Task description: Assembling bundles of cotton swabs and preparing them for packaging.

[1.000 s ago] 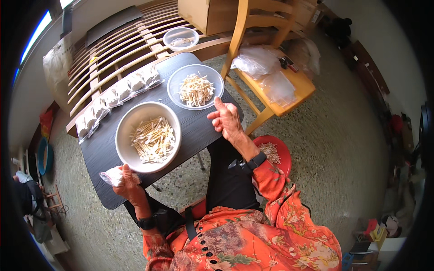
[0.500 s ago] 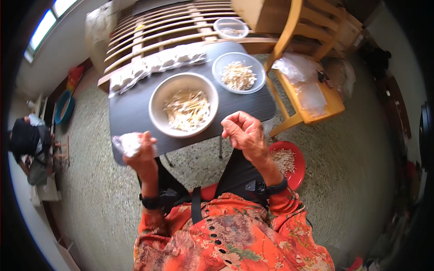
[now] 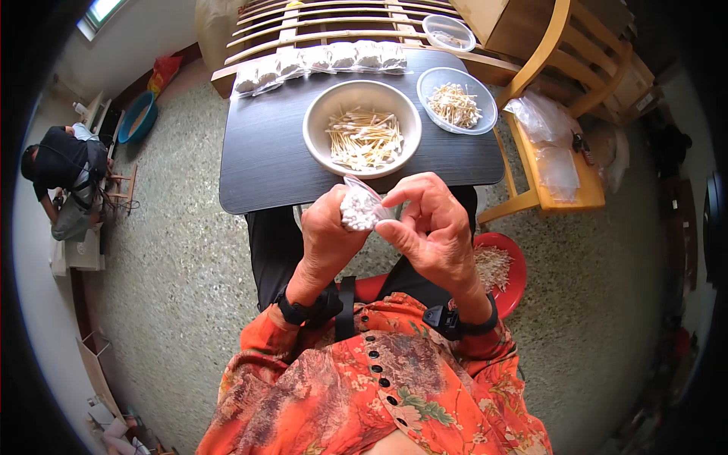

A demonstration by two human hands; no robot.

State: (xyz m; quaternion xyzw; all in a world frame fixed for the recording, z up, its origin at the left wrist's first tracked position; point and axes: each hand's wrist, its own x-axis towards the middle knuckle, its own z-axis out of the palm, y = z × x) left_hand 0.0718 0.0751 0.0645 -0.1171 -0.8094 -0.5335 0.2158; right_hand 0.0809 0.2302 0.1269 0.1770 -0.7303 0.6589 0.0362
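Observation:
My left hand [image 3: 327, 231] is wrapped round a small clear plastic bag of cotton swabs [image 3: 359, 210], held upright over my lap with the white tips showing at its mouth. My right hand [image 3: 432, 227] meets the bag's right edge, thumb and index finger pinching the plastic. Just beyond, on the dark table [image 3: 262, 171], stands a pale bowl [image 3: 315, 125] with loose wooden-stick cotton swabs [image 3: 365, 138] in it. To its right a clear plastic bowl [image 3: 485, 98] holds more swabs. Several filled bags [image 3: 318, 59] lie in a row along the table's far edge.
A yellow wooden chair [image 3: 572, 193] with plastic bags [image 3: 557, 167] stands right of the table. On the floor below sits a red basin [image 3: 517, 280] of swabs. Behind the table is a slatted wooden frame [image 3: 341, 34]. At far left a person [image 3: 68, 163] bends over.
My left hand has brought the bag inward from the left to the middle. My right hand has come to its edge and pinches it. The whole view has shifted.

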